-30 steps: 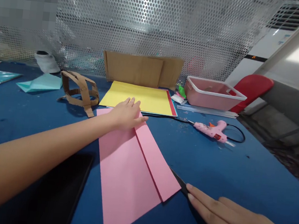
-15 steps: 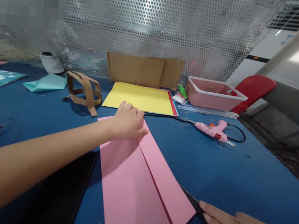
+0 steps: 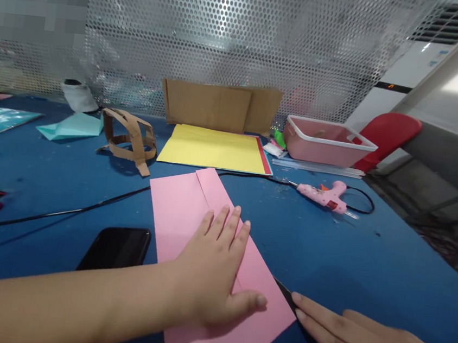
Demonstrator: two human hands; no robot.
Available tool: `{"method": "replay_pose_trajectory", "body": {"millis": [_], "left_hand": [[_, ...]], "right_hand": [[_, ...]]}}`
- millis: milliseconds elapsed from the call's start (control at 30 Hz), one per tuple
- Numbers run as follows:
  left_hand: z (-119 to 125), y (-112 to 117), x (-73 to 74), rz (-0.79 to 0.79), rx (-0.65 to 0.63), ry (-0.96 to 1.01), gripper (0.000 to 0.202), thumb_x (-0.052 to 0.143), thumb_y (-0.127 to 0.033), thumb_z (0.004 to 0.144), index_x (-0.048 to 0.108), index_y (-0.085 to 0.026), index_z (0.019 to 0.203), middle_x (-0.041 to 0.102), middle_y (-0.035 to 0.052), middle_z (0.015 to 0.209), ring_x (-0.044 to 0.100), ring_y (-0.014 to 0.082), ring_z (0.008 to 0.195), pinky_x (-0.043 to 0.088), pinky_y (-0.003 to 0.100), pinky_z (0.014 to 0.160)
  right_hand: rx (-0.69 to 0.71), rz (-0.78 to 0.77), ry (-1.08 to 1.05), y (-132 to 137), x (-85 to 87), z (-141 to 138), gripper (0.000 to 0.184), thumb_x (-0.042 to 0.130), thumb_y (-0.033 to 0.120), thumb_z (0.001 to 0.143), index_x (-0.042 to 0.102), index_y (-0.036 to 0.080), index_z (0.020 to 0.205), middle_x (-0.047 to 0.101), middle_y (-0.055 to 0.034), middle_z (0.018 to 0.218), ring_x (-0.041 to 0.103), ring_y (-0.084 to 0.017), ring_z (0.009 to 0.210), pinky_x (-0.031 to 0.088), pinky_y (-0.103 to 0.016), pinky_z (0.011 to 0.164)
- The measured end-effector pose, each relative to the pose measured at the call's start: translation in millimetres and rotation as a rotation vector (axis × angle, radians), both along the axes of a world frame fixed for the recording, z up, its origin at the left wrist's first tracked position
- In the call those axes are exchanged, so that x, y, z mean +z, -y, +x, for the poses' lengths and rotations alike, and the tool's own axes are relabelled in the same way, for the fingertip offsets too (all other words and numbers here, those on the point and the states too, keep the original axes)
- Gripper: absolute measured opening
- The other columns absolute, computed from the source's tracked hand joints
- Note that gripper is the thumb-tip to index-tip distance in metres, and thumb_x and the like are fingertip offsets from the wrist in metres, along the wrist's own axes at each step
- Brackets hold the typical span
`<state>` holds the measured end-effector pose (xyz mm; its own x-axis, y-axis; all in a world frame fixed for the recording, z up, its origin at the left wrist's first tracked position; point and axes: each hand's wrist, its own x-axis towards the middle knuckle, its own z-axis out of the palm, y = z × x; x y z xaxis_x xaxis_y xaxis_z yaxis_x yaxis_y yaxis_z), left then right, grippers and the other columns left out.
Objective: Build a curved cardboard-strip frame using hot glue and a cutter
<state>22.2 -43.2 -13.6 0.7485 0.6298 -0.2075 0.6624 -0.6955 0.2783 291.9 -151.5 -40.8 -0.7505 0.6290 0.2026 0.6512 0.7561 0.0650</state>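
Note:
A pink paper sheet (image 3: 184,205) with its right strip folded over lies on the blue table (image 3: 367,262) in front of me. My left hand (image 3: 216,271) lies flat on the sheet's near half, fingers stretched out, thumb toward the right edge. My right hand (image 3: 354,340) rests flat at the lower right, its fingertips on a black sheet (image 3: 284,293) that pokes out from under the pink paper's right corner.
A black phone (image 3: 117,247) lies left of the paper, with a black cable (image 3: 65,211) running behind it. Farther back are a yellow sheet stack (image 3: 215,148), a pink glue gun (image 3: 322,195), a pink tray (image 3: 326,141), a cardboard strip frame (image 3: 128,136), folded cardboard (image 3: 219,106) and a mesh wall.
My left hand has slid from the far end of the pink sheet back to its near half. The right hand has stayed at the lower right corner.

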Motion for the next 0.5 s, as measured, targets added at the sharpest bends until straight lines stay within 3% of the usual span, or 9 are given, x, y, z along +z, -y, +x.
{"method": "replay_pose_trajectory", "body": {"millis": [200,500], "left_hand": [[1.0,-1.9,-0.7,0.0,0.006,0.019,0.102,0.017,-0.08,0.082,0.009,-0.006,0.152,-0.008,0.0232,0.154,-0.012,0.0393,0.142,0.004,0.06,0.115],[-0.6,-2.7,-2.8,-0.017,-0.005,0.037,0.107,0.019,-0.082,0.079,0.009,-0.004,0.152,-0.01,0.0239,0.154,-0.014,0.0406,0.141,0.003,0.062,0.115]], "right_hand": [[-0.053,-0.046,-0.028,-2.3,-1.7,-12.8,0.061,0.038,0.009,0.078,0.049,0.015,0.138,0.052,-0.0079,0.139,0.072,-0.016,0.087,0.061,-0.025,0.069],[-0.088,-0.116,-0.057,-5.3,-1.3,-14.8,0.067,0.041,0.005,0.074,0.048,0.019,0.139,0.054,-0.0062,0.138,0.072,-0.015,0.087,0.061,-0.023,0.069]]}}
